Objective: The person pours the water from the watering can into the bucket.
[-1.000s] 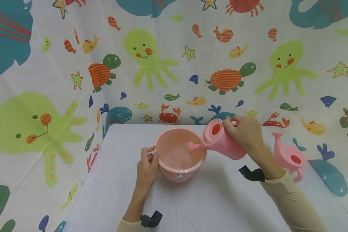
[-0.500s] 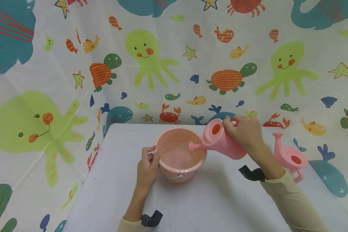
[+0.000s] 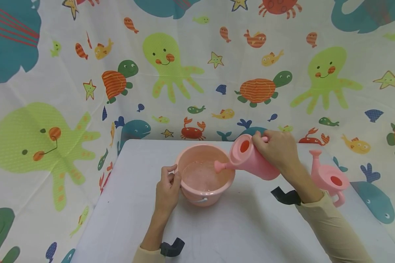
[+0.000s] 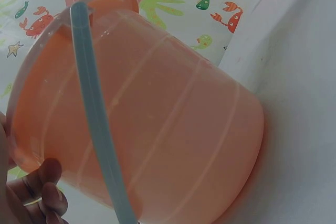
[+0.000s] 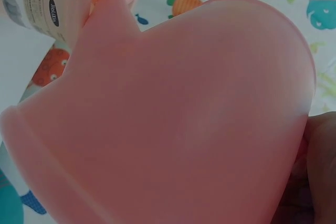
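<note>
A pink bucket (image 3: 206, 200) with shallow, rippling water (image 3: 200, 177) inside stands on the table. My left hand (image 3: 167, 191) pinches its left rim, with curled fingers (image 4: 52, 198) beside the wall in the left wrist view. The bucket's pale bail handle (image 4: 100, 114) hangs down its side. At the right, my right hand (image 3: 279, 149) grips the handle of a pink watering can (image 3: 258, 164), thumb on top. The can is tilted left, and its sprinkler head (image 3: 219, 166) overlaps the bucket's inside. In the right wrist view the can's body (image 5: 189, 114) covers most of the frame.
A second pink watering can (image 3: 330, 179) stands upright near the table's right edge, beside my right forearm. The white-covered table (image 3: 128, 219) meets a sea-animal curtain (image 3: 191, 47) at the back and sides. A label (image 5: 37, 9) shows on the bucket.
Both hands, the bucket and the tilted watering can keep practically the same positions. Ripples and bubbles on the water shift, and the head view moves very slightly.
</note>
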`<state>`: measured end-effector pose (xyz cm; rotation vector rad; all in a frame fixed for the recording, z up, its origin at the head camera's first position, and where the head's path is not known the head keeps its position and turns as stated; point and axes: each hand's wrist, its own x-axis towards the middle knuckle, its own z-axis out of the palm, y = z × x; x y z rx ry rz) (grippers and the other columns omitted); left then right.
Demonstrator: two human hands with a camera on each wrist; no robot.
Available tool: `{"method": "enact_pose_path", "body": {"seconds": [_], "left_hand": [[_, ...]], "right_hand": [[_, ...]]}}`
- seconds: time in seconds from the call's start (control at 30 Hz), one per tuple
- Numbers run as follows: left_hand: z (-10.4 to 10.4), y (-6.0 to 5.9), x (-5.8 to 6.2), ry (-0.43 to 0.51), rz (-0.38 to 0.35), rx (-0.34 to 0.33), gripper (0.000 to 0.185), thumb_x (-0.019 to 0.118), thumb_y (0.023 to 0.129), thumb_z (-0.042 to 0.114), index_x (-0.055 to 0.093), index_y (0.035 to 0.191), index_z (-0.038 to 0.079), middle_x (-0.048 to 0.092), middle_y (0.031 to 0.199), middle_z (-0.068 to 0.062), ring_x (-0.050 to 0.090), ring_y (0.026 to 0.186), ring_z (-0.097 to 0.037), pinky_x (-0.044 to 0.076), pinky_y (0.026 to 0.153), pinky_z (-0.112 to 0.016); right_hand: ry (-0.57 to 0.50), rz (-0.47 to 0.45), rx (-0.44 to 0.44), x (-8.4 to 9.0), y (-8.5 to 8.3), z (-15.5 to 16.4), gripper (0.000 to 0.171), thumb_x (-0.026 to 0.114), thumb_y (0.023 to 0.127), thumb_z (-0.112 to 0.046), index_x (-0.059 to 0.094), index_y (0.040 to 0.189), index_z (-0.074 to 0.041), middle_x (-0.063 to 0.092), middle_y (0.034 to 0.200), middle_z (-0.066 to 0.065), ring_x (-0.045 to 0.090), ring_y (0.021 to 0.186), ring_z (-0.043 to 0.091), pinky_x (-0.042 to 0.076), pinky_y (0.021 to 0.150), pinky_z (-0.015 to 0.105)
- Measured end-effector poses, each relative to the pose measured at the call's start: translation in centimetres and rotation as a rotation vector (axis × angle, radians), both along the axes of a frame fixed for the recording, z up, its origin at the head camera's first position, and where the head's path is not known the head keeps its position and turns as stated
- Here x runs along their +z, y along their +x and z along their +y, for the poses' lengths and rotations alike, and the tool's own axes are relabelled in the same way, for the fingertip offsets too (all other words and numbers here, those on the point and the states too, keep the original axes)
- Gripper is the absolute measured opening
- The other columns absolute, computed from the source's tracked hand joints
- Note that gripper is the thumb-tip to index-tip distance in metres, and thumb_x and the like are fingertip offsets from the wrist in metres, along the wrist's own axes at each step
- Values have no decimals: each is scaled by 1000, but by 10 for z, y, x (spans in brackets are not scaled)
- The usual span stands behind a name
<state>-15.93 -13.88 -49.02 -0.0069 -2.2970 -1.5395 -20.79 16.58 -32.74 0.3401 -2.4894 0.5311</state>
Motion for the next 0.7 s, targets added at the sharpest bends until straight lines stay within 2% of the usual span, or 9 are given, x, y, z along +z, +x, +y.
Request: {"method": "enact_pose_path", "body": {"seconds": [0.17, 0.4, 0.5, 0.7], "left_hand": [[-1, 0, 0, -35, 17, 11, 28, 49, 102, 24, 54, 127, 11, 57, 64, -2, 40, 49, -4, 31, 45, -21], [-2, 0, 2, -335, 108, 117, 29, 47, 100, 24, 59, 122, 10, 49, 61, 3, 33, 45, -5, 26, 42, -22], [-2, 0, 3, -362, 126, 122, 29, 47, 100, 25, 59, 121, 9, 46, 58, 4, 31, 44, -4, 25, 41, -22], [0, -2, 1, -360, 140, 127, 30, 47, 99, 26, 59, 121, 9, 47, 60, 4, 31, 44, -4, 25, 41, -21]], "right_hand": [[5, -16, -4, 1, 0, -2, 40, 55, 89, -27, 51, 53, -8, 54, 52, 8, 48, 49, 21, 42, 53, 29], [8, -35, -7, 2, -2, -3, 41, 54, 89, -28, 51, 54, -8, 54, 52, 8, 50, 50, 22, 43, 54, 30], [10, -39, -8, 3, -2, -3, 40, 55, 89, -28, 52, 54, -8, 55, 53, 8, 51, 51, 22, 43, 54, 30], [20, -26, 6, 3, -5, -3, 41, 55, 89, -27, 50, 52, -9, 53, 51, 7, 49, 49, 22, 42, 53, 29]]}}
